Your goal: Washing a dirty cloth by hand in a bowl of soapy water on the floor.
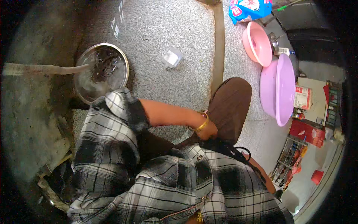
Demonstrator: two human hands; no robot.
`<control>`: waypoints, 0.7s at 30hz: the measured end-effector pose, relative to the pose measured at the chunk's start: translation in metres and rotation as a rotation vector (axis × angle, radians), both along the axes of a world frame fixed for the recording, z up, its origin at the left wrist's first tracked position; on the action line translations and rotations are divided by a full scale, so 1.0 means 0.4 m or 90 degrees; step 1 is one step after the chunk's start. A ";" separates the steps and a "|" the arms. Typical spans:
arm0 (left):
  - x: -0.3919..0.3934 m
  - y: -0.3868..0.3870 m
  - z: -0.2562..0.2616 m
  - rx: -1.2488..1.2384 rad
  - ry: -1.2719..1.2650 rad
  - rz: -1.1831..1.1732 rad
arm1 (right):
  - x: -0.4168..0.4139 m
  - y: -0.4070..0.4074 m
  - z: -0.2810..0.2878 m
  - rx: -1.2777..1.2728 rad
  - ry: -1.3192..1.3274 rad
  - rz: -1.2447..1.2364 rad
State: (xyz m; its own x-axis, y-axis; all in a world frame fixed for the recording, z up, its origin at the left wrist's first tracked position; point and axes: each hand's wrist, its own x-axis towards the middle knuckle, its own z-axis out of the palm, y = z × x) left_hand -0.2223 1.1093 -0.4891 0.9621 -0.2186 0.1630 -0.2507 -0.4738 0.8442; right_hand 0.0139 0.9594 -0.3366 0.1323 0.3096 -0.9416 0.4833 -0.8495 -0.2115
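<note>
My left hand (208,132), with a gold bangle at the wrist, reaches across my lap beside my brown-trousered right knee; its fingers are hidden. My right hand is out of view. Bare skin shows past the right side of my plaid shirt, but I cannot tell which limb it is. Near my left elbow stands a round metal basin (126,67) holding cloudy liquid and dark pieces. The end of a ribbed hose (46,69) lies over it. Before me, a small clear packet (172,57) with a white label rests on the speckled floor (184,30).
A raised strip (218,50) crosses the floor. Beyond it, at right, stand a pink plastic basin (261,46), a large purple basin (270,86) and a blue printed bag (250,11). A metal rack (285,159) with assorted items is farther right. A dark, stained surface (30,112) lies left.
</note>
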 end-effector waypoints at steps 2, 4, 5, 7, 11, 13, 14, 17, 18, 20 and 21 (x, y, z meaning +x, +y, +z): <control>0.004 0.004 0.027 0.044 0.021 -0.055 | -0.015 0.018 0.000 -0.049 -0.022 0.011; 0.015 0.008 0.027 0.084 0.055 -0.094 | -0.019 0.057 -0.019 -0.097 -0.037 0.040; 0.017 0.004 0.020 0.084 0.108 -0.087 | -0.020 0.084 -0.038 -0.123 -0.040 0.063; 0.000 0.030 0.004 0.091 0.158 -0.067 | -0.015 0.102 -0.046 -0.160 -0.067 0.090; -0.235 0.179 0.082 -0.149 0.052 0.179 | 0.280 0.365 -0.006 -0.031 -0.260 0.418; -0.402 0.215 -0.027 -0.215 0.051 0.409 | 0.175 0.581 -0.015 -0.110 -0.068 1.011; -0.479 0.219 -0.077 -0.225 0.092 0.553 | 0.142 0.646 -0.042 -0.224 -0.381 1.183; -0.701 0.151 -0.263 -0.065 0.079 1.143 | 0.017 0.832 -0.181 0.103 -0.475 1.247; -0.770 0.092 -0.278 0.041 0.011 1.257 | -0.077 0.893 -0.235 0.195 -0.478 1.267; -0.874 0.017 -0.290 0.475 0.114 1.421 | -0.273 0.960 -0.327 0.441 -0.366 1.129; -0.910 -0.002 -0.314 0.373 0.211 1.525 | -0.277 0.984 -0.417 0.743 -0.177 0.935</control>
State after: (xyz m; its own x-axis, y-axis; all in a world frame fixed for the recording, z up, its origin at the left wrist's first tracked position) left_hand -0.5863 1.1086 -0.6145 -0.4727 0.7980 0.3738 0.8366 0.2733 0.4747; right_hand -0.0971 1.3530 -0.5036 -0.7019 0.6811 -0.2086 0.7078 0.6996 -0.0974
